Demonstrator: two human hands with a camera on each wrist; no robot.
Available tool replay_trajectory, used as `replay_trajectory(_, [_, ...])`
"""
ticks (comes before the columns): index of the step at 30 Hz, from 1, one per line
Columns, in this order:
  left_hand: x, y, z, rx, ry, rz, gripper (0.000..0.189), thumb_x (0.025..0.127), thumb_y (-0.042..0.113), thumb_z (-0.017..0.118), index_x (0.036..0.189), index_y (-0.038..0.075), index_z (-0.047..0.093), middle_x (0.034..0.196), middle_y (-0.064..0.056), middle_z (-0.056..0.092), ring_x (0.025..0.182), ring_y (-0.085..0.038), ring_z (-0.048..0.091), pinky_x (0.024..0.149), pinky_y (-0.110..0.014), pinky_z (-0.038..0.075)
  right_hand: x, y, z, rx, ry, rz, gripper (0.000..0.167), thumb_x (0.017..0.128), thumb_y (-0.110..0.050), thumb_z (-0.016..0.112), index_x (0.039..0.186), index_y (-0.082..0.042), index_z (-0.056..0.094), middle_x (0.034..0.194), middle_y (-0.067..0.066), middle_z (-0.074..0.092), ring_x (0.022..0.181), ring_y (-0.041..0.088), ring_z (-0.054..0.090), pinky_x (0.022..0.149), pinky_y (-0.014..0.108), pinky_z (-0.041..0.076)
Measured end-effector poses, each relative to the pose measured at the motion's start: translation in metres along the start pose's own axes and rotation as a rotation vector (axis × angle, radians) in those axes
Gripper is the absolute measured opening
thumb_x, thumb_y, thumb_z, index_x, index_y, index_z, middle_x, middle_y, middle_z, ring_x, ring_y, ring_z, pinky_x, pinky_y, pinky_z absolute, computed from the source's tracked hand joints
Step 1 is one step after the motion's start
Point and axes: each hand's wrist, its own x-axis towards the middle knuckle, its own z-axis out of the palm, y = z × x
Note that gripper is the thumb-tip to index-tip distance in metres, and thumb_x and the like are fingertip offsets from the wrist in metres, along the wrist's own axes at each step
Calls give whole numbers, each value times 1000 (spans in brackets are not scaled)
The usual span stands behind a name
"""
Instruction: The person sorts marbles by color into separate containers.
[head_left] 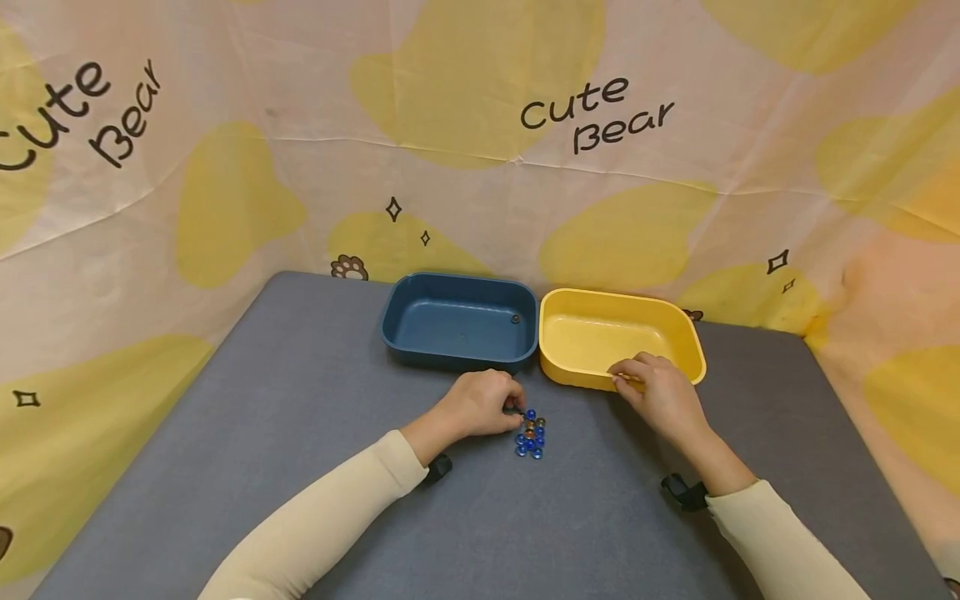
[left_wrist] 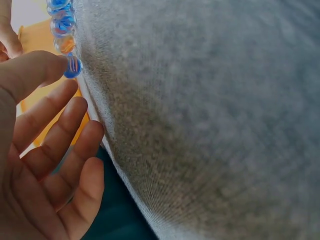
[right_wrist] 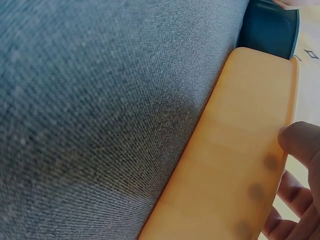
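Observation:
My left hand [head_left: 480,404] is low over the table beside a small cluster of glass marbles [head_left: 530,444], mostly blue with a few amber. In the left wrist view its thumb tip reaches a blue marble [left_wrist: 73,67], while the other fingers are loosely bent with a gap to the thumb. My right hand [head_left: 663,400] is at the near rim of a yellow bin [head_left: 573,375]. The right wrist view shows its thumb against the outer side of the rim, with fingers curved over the inside, partly hidden by the wall.
A dark blue bin [head_left: 450,360] stands left of the yellow one, with a small dark marble [head_left: 515,318] inside. Dark round spots [right_wrist: 270,162] show through the yellow wall. Printed cloth [head_left: 465,100] hangs behind the grey table [head_left: 315,375].

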Motion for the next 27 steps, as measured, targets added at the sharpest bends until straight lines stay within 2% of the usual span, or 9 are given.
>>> replay_trajectory(16, [5, 1, 2, 8, -15, 9, 6, 82, 30, 72, 87, 27, 72, 82, 12, 61, 74, -4, 54, 63, -22, 46, 0, -2, -1, 6, 3, -2, 9, 80, -10, 76, 88, -12, 74, 78, 0, 64, 70, 18, 56, 63, 36, 47])
replay_trajectory(27, [-3, 1, -5, 4, 5, 8, 5, 82, 31, 71, 87, 28, 72, 85, 12, 61, 74, -3, 55, 64, -22, 46, 0, -3, -2, 2, -8, 10, 9, 80, -10, 76, 88, -12, 74, 78, 0, 63, 69, 19, 56, 63, 36, 47])
